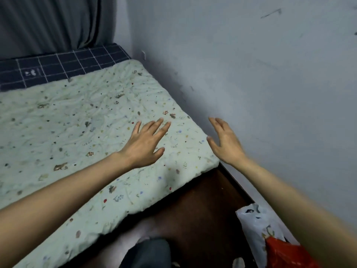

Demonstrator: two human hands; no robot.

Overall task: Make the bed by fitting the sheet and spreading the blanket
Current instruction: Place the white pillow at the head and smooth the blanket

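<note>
My left hand (144, 143) lies flat, fingers spread and gripping nothing, on the floral blanket (81, 120) near its right corner. My right hand (225, 143) hovers open just beyond that edge, beside the wall (251, 74). The blanket's long axis runs away toward the checked sheet (58, 68); little room there.

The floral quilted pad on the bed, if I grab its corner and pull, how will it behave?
The floral pad probably flops and drapes: its surface is wrinkled and its edge sags softly. It looks thin, so likely light. It may slide over the dark wooden base rather than stay put.
</note>
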